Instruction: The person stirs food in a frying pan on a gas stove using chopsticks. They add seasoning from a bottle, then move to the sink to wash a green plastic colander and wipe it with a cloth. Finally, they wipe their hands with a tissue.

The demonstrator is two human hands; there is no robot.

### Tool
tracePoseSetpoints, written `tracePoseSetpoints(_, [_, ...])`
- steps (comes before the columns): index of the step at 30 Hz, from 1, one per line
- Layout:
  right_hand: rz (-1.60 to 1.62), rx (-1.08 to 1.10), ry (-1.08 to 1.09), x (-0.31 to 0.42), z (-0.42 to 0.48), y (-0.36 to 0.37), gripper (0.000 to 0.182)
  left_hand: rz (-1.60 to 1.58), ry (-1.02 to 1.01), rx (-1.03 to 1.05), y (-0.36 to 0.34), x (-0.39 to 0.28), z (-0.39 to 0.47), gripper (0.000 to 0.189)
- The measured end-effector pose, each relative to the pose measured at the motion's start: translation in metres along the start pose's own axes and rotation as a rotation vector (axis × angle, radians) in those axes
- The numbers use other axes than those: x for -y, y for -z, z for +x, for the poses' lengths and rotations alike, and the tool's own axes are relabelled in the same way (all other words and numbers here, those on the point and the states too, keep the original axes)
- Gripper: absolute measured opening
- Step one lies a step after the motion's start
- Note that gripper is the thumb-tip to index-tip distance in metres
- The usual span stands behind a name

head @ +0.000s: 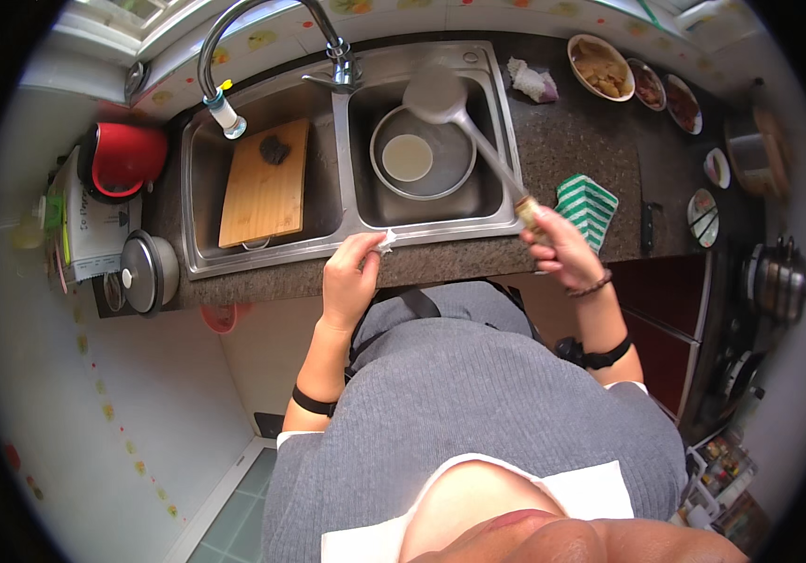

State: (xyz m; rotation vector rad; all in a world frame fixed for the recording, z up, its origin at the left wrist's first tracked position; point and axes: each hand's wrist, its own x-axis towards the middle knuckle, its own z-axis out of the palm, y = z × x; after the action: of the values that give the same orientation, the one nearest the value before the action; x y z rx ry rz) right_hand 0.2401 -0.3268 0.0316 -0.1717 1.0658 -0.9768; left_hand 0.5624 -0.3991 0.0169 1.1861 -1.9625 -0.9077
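My right hand [566, 248] grips the handle of a metal wok spatula [482, 144], whose broad head hangs over the right sink basin [368, 204]. Under the spatula head a round metal bowl [451, 165] sits in that basin, with a smaller round pale thing [407, 157] inside it. Between the thumb and fingers of my left hand [350, 278] is a small crumpled white scrap [386, 243], possibly tissue or plastic. This hand is at the sink's front rim, left of the spatula.
A wooden cutting board [266, 197] with a dark scouring pad [274, 150] leans in the left basin below the faucet [343, 63]. A green-striped cloth [587, 207] lies beside my right hand. Bowls of food [601, 68] line the back right; a knife [648, 225] lies rightward. A lidded pot [146, 271] stands left.
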Motion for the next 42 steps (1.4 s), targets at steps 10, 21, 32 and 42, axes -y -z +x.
tracePoseSetpoints(10, [0.605, 0.085, -0.243, -0.07, 0.081, -0.013, 0.027, 0.014, -0.067, 0.173, -0.012, -0.006, 0.023, 0.023])
tracePoseSetpoints(21, [0.565, 0.038, -0.112, -0.09, 0.127, -0.019, 0.041, 0.008, -0.089, 0.31, -0.017, -0.004, 0.032, 0.025])
tracePoseSetpoints(32, [-0.319, -0.017, -0.025, -0.08, 0.067, -0.017, 0.052, -0.017, 0.022, 0.505, -0.043, 0.003, 0.034, 0.018])
tracePoseSetpoints(42, [-1.478, -1.173, 0.588, -0.064, 0.002, 0.097, 0.073, -0.089, -0.069, 0.474, -0.056, -0.013, 0.039, 0.017])
